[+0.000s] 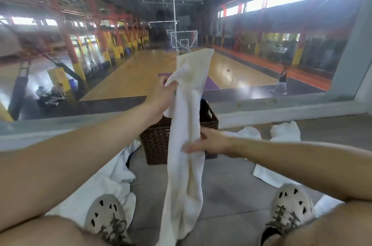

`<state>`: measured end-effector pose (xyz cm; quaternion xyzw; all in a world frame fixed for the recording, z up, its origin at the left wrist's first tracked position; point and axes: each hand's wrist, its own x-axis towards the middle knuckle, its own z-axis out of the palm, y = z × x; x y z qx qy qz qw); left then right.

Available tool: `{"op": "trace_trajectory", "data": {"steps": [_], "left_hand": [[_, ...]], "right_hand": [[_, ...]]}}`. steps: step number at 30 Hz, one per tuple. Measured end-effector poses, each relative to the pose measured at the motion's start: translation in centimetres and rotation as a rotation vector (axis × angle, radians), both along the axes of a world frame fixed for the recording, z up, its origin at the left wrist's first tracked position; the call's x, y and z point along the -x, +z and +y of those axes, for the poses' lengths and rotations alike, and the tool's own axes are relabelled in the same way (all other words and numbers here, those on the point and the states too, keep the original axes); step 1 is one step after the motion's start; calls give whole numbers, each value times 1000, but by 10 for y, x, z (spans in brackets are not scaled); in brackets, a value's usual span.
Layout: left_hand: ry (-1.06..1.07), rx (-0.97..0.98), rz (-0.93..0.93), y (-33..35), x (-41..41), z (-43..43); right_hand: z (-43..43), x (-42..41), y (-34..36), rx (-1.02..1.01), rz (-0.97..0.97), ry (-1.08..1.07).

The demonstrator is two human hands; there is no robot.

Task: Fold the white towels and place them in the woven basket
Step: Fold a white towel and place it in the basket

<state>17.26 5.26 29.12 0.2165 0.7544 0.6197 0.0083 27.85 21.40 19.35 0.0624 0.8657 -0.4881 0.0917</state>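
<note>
A long white towel (186,175) hangs bunched and upright in front of me, its top near the window and its bottom between my shoes. My left hand (163,95) pinches an upper edge of it. My right hand (207,143) grips it lower down, at its middle. Behind the towel stands the dark woven basket (155,143) on the grey floor, with something dark inside. More white towels lie loose: one on the left (112,181), one crumpled at the right (284,131), one flat under my right forearm (267,175).
My two shoes (104,219) (291,207) rest on the grey tiled floor (225,185). A window ledge (281,109) runs just behind the basket, with glass overlooking a basketball court far below.
</note>
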Motion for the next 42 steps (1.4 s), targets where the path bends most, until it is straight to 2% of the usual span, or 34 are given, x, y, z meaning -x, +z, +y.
{"op": "trace_trajectory", "data": {"steps": [2, 4, 7, 8, 10, 12, 15, 17, 19, 21, 24, 27, 30, 32, 34, 36, 38, 40, 42], "left_hand": [[3, 10, 20, -8, -7, -3], [104, 22, 87, -11, -3, -18], [433, 74, 88, -20, 36, -65], [544, 142, 44, -29, 50, -86], [634, 370, -16, -53, 62, -117], [518, 557, 79, -76, 54, -122], [105, 684, 398, -85, 18, -90], [-145, 643, 383, -81, -8, -63], [-330, 632, 233, -82, -22, -47], [-419, 604, 150, -84, -26, -37], [-474, 471, 102, -87, -29, -22], [-364, 484, 198, -88, -23, -18], [-186, 558, 390, -93, -10, -29], [-146, 568, 456, -94, -6, -37], [-68, 550, 524, -93, -5, -44], [56, 481, 570, -88, -3, -52], [176, 376, 558, -82, 3, -62], [222, 269, 500, -76, 6, -68], [165, 238, 498, -75, 1, -67]], "right_hand": [[-11, -5, -32, -67, -47, -49], [-4, 2, -42, -129, -12, -168], [25, 13, -27, -194, 129, -312], [35, 12, -20, -246, 184, -350], [49, 10, -4, -405, 319, -376], [49, 6, 9, -486, 449, -297], [31, 2, 17, -630, 572, -61], [18, 0, 20, -718, 588, 86], [9, -2, 28, -753, 586, 166], [2, -4, 34, -747, 590, 186], [-3, -7, 44, -719, 632, 104], [8, -9, 47, -744, 563, -48], [23, -15, 32, -749, 218, -28], [27, -17, 18, -685, 116, -21], [27, -18, 19, -617, 218, -98], [25, -19, 27, -423, 372, -176], [19, -25, 36, -247, 472, -144], [11, -27, 37, -300, 533, -24], [6, -23, 30, -566, 602, 127]]}}
